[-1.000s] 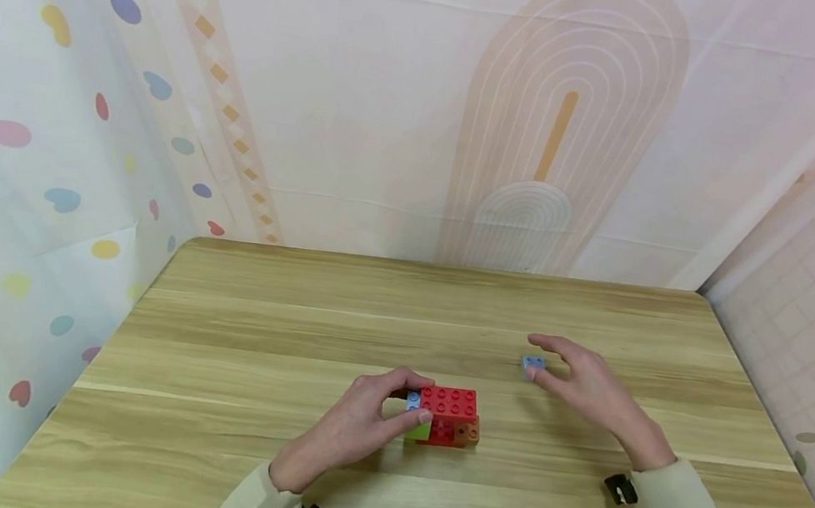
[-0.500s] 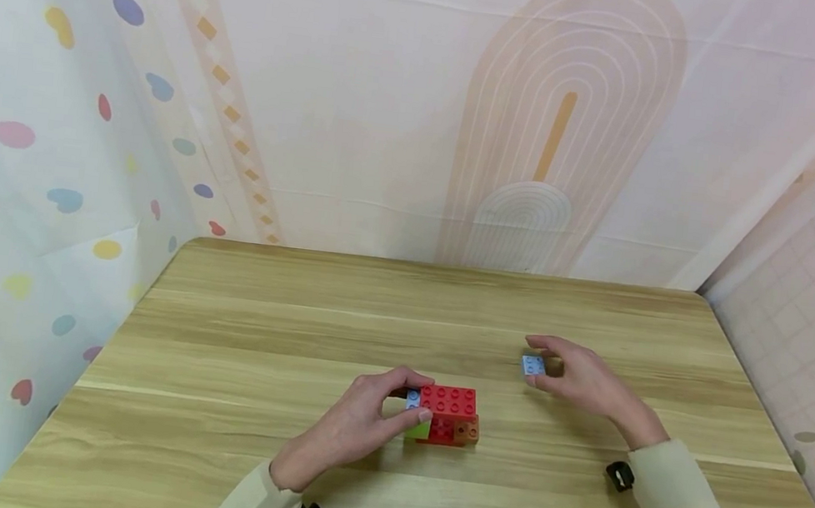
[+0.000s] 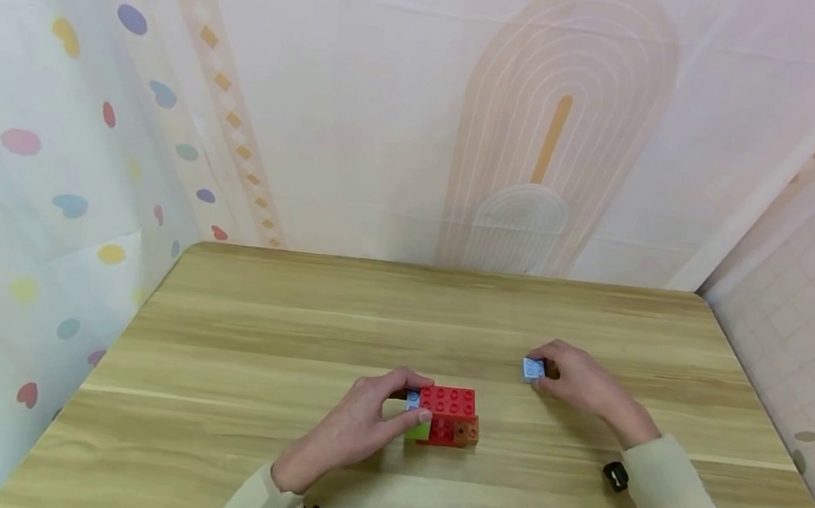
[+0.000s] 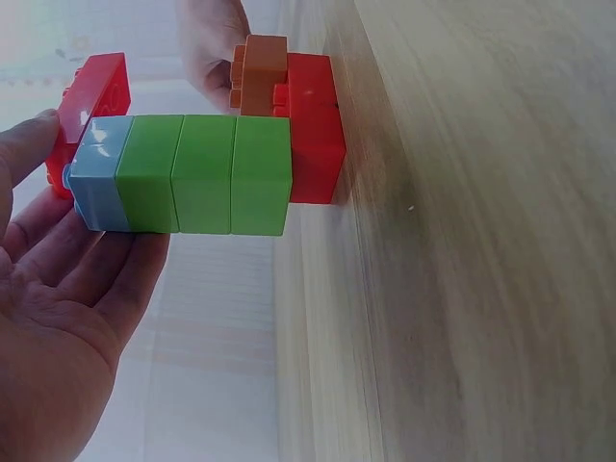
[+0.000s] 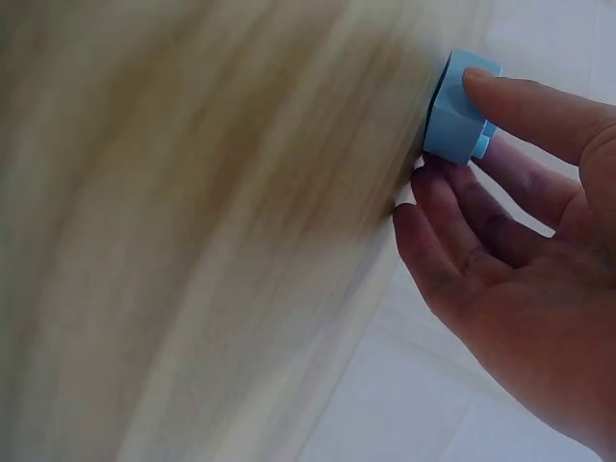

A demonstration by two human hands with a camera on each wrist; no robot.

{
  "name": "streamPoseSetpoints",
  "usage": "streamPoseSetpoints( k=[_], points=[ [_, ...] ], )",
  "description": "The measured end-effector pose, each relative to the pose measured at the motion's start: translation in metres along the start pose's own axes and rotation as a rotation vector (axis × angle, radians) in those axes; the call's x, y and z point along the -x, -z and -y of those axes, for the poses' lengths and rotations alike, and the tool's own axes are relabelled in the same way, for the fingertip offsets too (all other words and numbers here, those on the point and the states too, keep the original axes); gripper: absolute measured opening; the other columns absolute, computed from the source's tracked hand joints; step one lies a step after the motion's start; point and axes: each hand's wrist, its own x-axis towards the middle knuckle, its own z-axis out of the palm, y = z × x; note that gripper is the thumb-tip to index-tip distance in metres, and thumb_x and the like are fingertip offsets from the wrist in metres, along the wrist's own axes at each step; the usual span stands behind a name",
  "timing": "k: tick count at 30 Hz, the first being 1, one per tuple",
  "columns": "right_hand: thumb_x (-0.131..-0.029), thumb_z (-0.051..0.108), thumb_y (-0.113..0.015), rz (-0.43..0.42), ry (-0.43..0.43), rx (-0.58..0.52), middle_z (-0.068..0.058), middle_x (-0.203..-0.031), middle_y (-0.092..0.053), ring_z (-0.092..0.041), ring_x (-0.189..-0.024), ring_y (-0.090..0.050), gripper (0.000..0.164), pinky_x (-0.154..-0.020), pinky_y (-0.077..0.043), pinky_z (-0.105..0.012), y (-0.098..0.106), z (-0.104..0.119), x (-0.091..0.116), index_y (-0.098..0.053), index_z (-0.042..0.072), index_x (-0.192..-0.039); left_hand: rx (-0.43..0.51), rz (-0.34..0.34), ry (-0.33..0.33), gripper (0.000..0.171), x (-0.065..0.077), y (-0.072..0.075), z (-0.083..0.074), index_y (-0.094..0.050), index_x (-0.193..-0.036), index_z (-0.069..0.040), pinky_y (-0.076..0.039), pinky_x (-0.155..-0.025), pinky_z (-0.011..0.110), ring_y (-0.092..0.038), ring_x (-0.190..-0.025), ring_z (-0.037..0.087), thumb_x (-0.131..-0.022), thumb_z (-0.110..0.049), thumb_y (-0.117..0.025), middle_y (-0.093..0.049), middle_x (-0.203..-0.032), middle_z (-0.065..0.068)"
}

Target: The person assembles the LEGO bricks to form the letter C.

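Observation:
My left hand (image 3: 342, 427) grips the upper end of a toy brick build, thumb on the near side and fingers behind. Its top is a long red brick (image 3: 447, 403). In the left wrist view, a light blue brick (image 4: 101, 178) joins a column of green bricks (image 4: 204, 175), which stands on a red bottom brick (image 4: 316, 135); an orange-brown brick (image 4: 263, 77) sits on that bottom brick. Farther right, my right hand (image 3: 581, 383) pinches a small light blue brick (image 3: 532, 370) between thumb and fingers. Whether this brick touches the tabletop, I cannot tell.
The wooden table (image 3: 281, 307) reaches back to a patterned curtain (image 3: 363, 115). Another cloth (image 3: 65, 274) hangs along the left side, and a wall-like sheet (image 3: 813, 334) borders the right edge. A black band clip (image 3: 615, 476) sits at the right sleeve.
My right hand's fingers have closed in on the small light blue brick, which has turned slightly. The left hand and the build stay in place.

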Motion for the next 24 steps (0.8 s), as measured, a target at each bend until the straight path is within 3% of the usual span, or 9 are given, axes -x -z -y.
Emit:
streamPoseSetpoints(
  k=[8,15,24],
  points=[
    [-0.096,0.008,-0.073,-0.063,-0.019,-0.018,-0.02,-0.126,-0.067,-0.037,-0.112,-0.067,0.035,-0.094,-0.057,-0.053,-0.002,0.014,0.012,-0.066,-0.004,-0.127,-0.039,-0.002,-0.063,0.035,0.0,-0.001,-0.001,-0.062,-0.13,-0.004,-0.059,-0.095,0.045,-0.069,-0.106,0.016,-0.101,-0.023,-0.069,-0.074,-0.118,0.006],
    [-0.095,0.01,-0.073,-0.118,0.011,-0.036,-0.018,-0.125,-0.07,-0.041,-0.112,-0.067,0.035,-0.091,-0.059,-0.054,-0.01,0.032,0.026,-0.067,0.0,-0.128,-0.079,-0.008,-0.113,0.042,0.005,-0.004,0.0,-0.06,-0.142,-0.008,-0.057,-0.099,0.041,-0.068,-0.116,0.019,-0.103,-0.024,-0.067,-0.071,-0.13,0.006],
    [-0.092,0.005,-0.074,-0.168,0.05,-0.047,-0.019,-0.124,-0.071,-0.043,-0.111,-0.068,0.037,-0.089,-0.06,-0.055,-0.018,0.047,0.037,-0.068,0.001,-0.128,-0.074,-0.003,-0.091,0.039,0.002,-0.002,-0.001,-0.064,-0.139,-0.012,-0.056,-0.101,0.042,-0.066,-0.119,0.018,-0.103,-0.025,-0.067,-0.07,-0.132,0.003]
  ],
)
